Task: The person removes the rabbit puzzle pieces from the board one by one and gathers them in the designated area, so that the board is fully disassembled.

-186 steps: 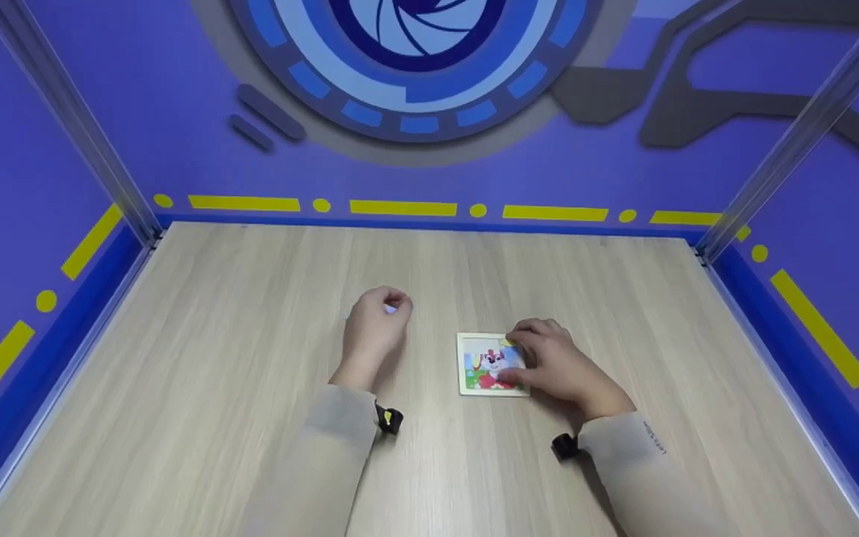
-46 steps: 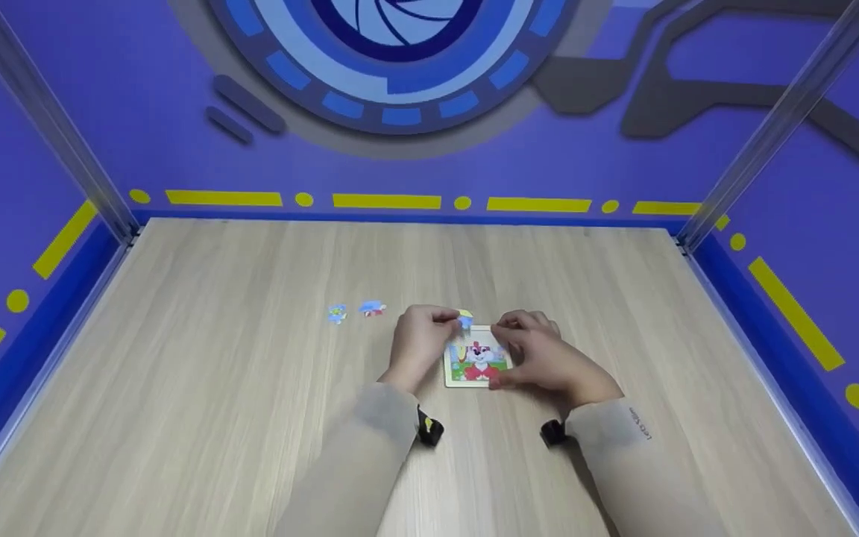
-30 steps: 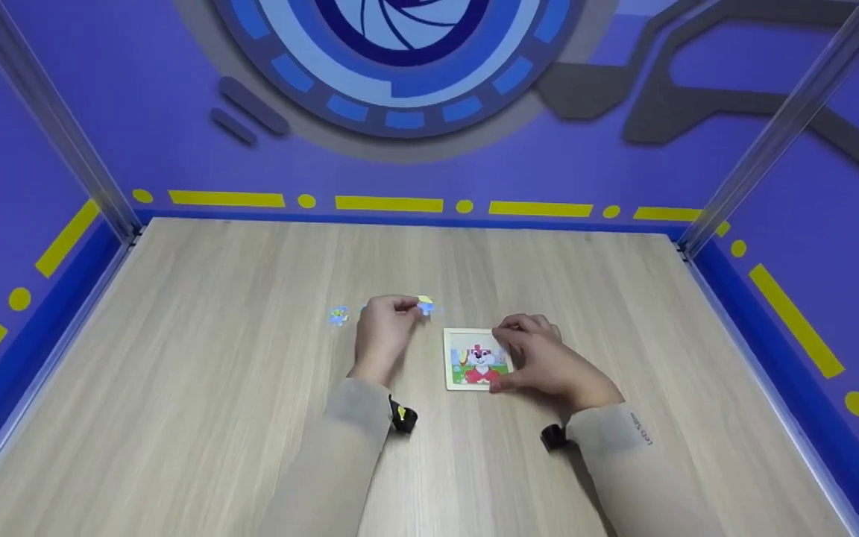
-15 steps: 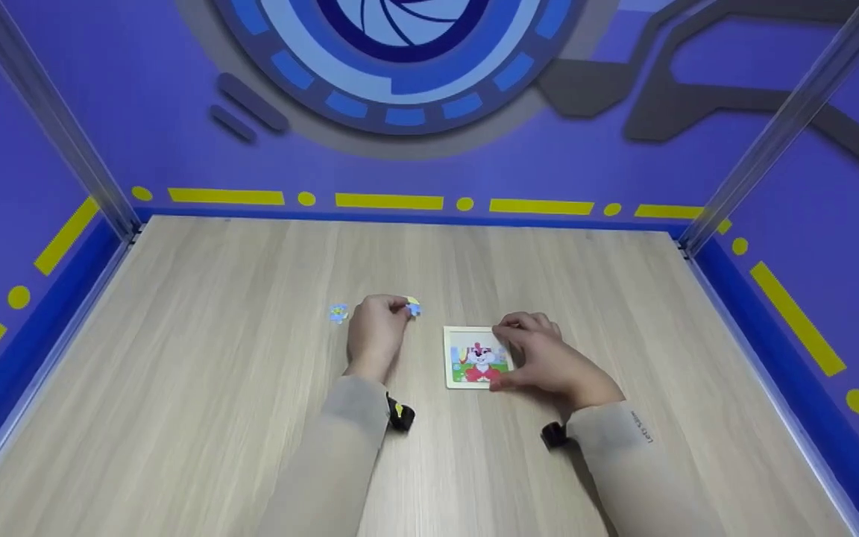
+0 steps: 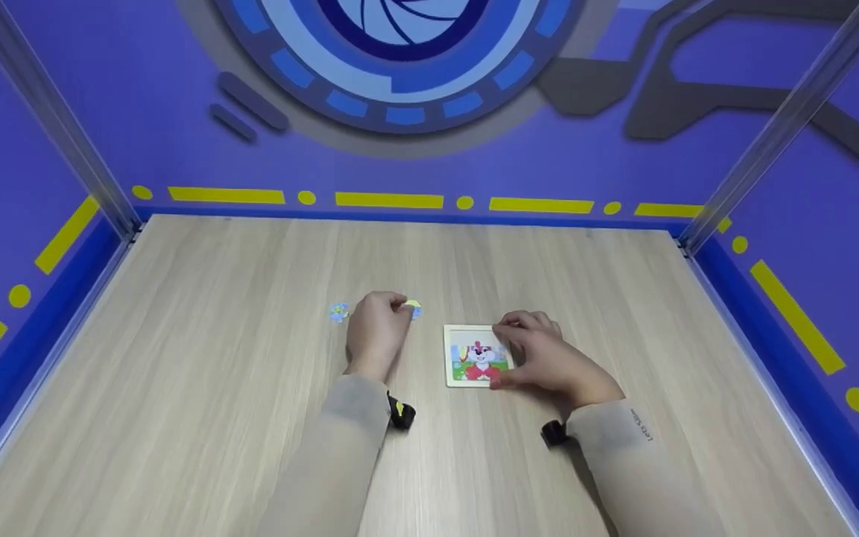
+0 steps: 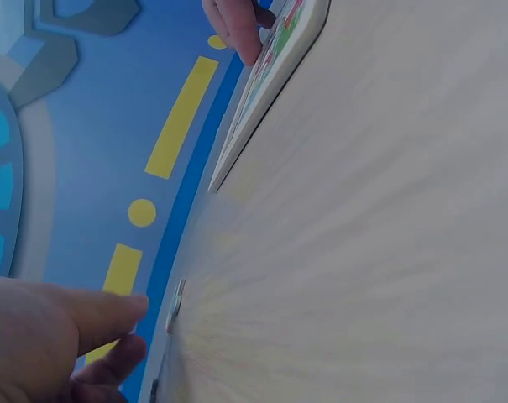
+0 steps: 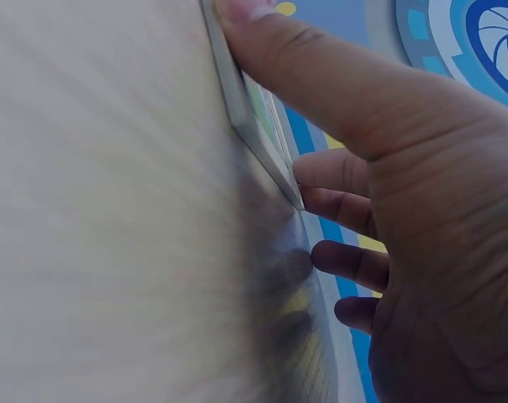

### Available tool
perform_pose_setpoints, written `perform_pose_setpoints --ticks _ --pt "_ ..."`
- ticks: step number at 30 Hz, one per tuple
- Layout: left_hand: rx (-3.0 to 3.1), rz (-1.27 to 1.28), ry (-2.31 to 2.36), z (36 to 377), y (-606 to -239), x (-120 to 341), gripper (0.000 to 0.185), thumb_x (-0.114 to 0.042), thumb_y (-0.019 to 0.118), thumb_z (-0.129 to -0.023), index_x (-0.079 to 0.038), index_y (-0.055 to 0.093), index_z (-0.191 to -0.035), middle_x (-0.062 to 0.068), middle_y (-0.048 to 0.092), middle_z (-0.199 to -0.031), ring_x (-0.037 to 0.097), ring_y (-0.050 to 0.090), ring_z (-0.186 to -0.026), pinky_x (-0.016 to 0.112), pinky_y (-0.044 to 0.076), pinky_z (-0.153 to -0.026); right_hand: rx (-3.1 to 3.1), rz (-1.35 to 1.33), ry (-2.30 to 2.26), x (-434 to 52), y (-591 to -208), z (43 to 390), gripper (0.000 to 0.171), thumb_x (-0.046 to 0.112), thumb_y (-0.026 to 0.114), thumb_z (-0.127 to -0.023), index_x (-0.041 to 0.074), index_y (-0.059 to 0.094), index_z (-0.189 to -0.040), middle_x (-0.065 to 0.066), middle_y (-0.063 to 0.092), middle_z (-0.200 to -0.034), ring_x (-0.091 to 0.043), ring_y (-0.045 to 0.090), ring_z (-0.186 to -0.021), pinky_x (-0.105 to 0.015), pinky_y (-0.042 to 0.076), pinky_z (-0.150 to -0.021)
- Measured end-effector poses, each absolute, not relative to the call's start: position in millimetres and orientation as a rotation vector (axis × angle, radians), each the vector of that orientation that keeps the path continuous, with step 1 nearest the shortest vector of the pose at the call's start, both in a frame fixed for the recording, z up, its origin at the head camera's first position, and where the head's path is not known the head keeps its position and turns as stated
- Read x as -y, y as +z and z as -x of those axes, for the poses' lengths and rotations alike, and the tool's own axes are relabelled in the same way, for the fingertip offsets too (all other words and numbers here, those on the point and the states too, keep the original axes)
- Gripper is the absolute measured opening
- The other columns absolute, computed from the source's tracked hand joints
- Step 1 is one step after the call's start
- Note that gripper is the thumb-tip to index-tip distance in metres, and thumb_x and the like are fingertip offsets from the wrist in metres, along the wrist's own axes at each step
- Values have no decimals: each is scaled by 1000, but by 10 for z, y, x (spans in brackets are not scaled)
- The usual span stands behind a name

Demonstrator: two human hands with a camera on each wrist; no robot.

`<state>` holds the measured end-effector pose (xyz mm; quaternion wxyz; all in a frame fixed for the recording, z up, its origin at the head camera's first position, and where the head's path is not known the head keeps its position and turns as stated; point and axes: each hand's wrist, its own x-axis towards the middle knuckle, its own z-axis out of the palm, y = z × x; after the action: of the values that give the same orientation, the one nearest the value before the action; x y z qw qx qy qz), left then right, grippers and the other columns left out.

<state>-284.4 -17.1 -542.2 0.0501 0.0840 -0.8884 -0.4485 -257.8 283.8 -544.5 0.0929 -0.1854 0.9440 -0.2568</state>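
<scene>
Head view: both hands on a wooden table (image 5: 250, 418). The left hand (image 5: 376, 328) lies left of the puzzle board (image 5: 474, 356), fingers curled, pinching a small blue-and-yellow piece (image 5: 414, 307) at the fingertips, low over the table; whether the piece touches the wood cannot be told. A second loose piece (image 5: 338, 313) lies on the table just left of that hand. The right hand (image 5: 549, 358) grips the board's right side, thumb at the near corner (seen close in the right wrist view) and fingers curled over the far edge. The board lies flat near the table's centre, its picture showing a cartoon animal in red.
</scene>
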Motion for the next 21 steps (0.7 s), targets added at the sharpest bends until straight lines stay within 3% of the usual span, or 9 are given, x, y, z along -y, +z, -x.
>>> perform_pose_setpoints --ticks 3,10,21 --pt "2683 -177 -1450 2837 -5388 147 26 -25 82 -104 -14 86 -127 5 84 -128 24 81 -115 45 65 -100 -2801 539 -767 -2833 -5449 2582 102 54 104 -76 16 63 -162 -7 53 -167 -36 38 -158 -67 35 -132" --pt "2724 86 -1626 2776 -5334 50 40 -29 83 -103 -11 80 -138 8 79 -136 28 73 -129 49 59 -112 -2817 571 -731 -2842 -5454 2586 101 56 103 -76 13 65 -160 -9 55 -165 -37 40 -157 -68 34 -131" --pt "2871 359 -1656 2687 -5261 -83 49 -31 86 -101 -16 75 -146 9 75 -142 28 71 -130 51 56 -114 -2807 574 -734 -2837 -5440 2582 101 57 102 -77 14 65 -160 -7 55 -165 -37 39 -157 -69 33 -131"
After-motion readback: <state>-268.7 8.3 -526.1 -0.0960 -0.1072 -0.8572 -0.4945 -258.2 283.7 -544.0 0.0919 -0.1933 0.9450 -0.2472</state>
